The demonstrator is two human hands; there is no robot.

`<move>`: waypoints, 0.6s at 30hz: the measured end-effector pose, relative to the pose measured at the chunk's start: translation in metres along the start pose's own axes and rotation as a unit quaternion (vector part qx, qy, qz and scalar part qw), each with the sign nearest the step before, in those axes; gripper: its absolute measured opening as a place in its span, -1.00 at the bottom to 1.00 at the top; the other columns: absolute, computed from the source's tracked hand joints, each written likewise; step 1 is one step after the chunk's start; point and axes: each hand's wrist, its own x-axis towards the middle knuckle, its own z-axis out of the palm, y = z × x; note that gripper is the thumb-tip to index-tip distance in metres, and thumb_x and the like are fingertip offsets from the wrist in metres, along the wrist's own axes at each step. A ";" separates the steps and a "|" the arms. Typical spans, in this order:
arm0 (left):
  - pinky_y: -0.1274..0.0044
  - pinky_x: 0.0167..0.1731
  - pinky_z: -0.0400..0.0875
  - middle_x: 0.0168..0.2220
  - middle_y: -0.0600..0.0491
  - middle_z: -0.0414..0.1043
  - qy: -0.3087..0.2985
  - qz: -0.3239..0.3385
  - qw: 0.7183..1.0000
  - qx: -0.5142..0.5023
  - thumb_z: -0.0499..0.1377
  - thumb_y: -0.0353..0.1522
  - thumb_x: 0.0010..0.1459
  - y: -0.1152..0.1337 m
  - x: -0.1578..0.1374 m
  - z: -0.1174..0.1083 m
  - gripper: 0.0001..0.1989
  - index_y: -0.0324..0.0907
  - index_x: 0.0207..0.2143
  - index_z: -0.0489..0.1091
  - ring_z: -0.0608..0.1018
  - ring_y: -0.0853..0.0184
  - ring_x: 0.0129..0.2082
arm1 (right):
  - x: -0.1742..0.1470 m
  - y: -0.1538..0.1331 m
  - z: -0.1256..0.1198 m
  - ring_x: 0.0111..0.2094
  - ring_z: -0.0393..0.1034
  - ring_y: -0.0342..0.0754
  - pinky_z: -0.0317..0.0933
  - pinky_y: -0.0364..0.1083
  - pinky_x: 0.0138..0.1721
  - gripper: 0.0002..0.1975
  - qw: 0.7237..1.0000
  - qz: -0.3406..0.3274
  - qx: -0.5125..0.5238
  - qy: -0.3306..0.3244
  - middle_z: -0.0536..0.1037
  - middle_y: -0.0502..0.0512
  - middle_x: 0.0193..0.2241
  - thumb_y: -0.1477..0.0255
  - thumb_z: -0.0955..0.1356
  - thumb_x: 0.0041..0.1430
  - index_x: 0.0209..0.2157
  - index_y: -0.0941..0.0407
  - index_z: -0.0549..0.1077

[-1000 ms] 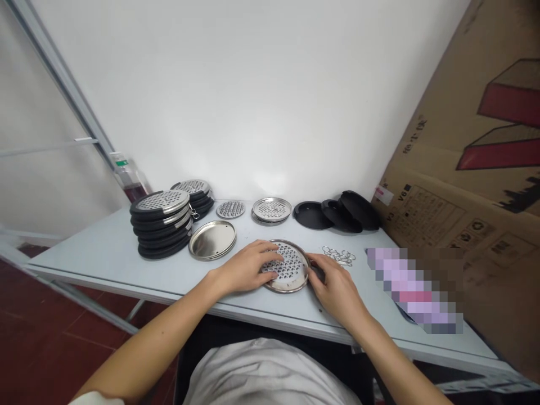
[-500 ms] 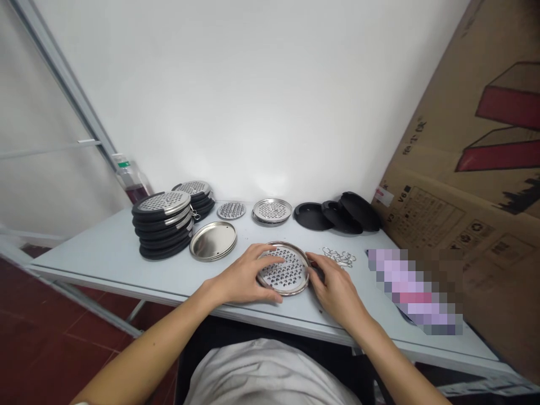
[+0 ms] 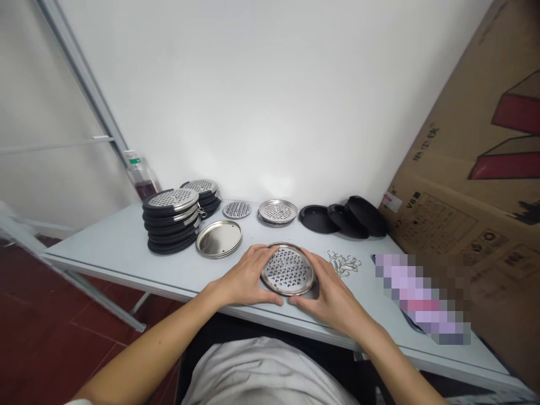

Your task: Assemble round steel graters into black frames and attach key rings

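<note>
Silvery grater disc [image 3: 288, 271] lies between left fingers [image 3: 262, 257] and right fingers [image 3: 319, 270].

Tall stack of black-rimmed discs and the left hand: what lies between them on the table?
In the head view, shiny round metal pieces lie between the stack and the left hand.

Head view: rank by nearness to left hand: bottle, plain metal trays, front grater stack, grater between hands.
From the left hand:
1. Round grater: between the hands.
2. Plain metal trays: ahead, left.
3. Front grater stack: farther left.
4. Bottle: far left, behind the stack.
</note>
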 end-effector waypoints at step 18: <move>0.18 0.14 0.21 0.11 -0.14 0.25 0.027 -0.032 0.999 0.009 0.43 0.02 -0.25 -0.004 0.000 0.003 0.12 -0.05 0.32 0.02 0.26 0.01 0.12 | -0.001 0.001 0.002 0.24 0.12 0.17 0.10 0.18 0.21 -0.13 1.000 -0.007 0.000 -0.006 0.27 0.15 0.22 0.23 0.46 0.04 0.31 -0.08 0.01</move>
